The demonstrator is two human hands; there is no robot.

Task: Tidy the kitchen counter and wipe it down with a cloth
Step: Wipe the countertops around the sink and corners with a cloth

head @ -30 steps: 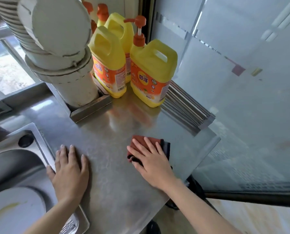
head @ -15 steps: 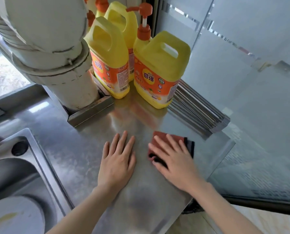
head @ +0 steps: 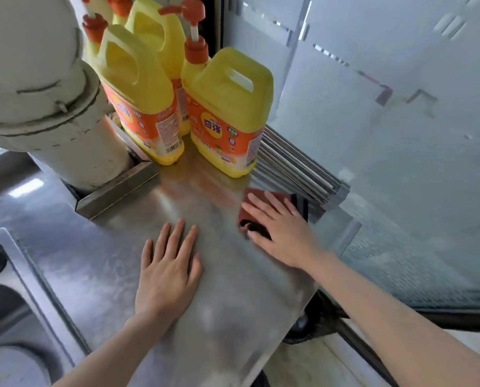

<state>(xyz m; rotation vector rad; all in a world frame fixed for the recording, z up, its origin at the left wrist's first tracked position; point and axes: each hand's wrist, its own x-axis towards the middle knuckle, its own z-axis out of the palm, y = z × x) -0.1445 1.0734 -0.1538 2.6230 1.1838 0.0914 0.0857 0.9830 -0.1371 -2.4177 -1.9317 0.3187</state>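
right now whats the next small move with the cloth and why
Probably slide the cloth left across the bare counter. The right hand presses it flat beside the metal rack, and the left hand would have to lift clear.

A kitchen. A brushed stainless-steel counter [head: 99, 258] holds a steel sink basin [head: 7, 305] at eight o'clock. Yellow, orange-labelled dish-detergent jugs [head: 227, 113] stand at twelve o'clock.

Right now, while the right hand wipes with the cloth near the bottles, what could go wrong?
1. The cloth lies close to the front detergent bottle; a stroke forward may knock it over.
2. The rolled metal rack lies just beside the cloth, which could catch on it.
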